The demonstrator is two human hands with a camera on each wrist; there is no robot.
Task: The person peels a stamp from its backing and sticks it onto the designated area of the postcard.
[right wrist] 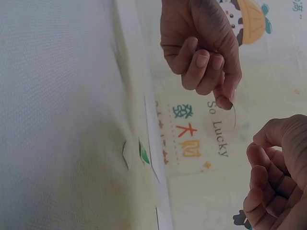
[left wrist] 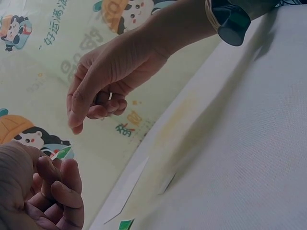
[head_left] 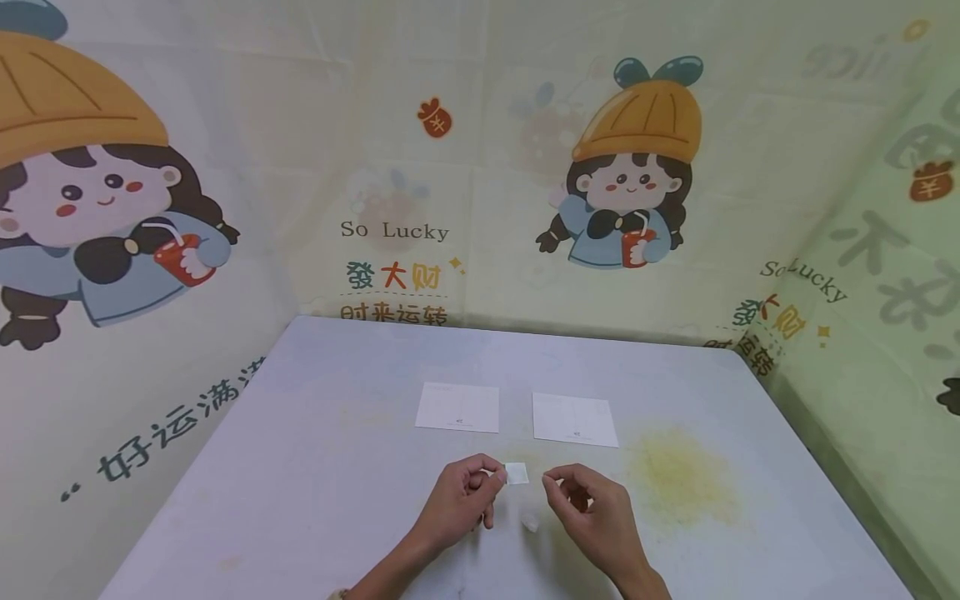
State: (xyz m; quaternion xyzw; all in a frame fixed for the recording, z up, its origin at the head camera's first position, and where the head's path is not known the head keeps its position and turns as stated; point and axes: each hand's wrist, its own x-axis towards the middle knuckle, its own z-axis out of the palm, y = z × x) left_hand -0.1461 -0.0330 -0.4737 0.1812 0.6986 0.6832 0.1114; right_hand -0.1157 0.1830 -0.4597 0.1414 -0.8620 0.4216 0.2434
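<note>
My left hand (head_left: 463, 498) pinches a small, thin white square (head_left: 518, 473) between thumb and forefinger. In the left wrist view this square (left wrist: 62, 153) shows a green leaf print and bends slightly; the right wrist view catches it almost edge-on. Across a short gap, my right hand (head_left: 594, 510) is raised with its fingers curled and its thumb and forefinger tips close together. Nothing can be seen between them. Below and between the hands is a crumpled translucent scrap (head_left: 530, 522). Low by the tabletop, both wrist views show another green-printed piece (right wrist: 144, 152).
Two white cards lie farther back, one on the left (head_left: 457, 407) and one on the right (head_left: 575, 419), each with a small dark mark. The pale tabletop (head_left: 300, 500) has a yellowish stain (head_left: 682, 475). A printed cloth backdrop (head_left: 495, 192) stands behind and on both sides.
</note>
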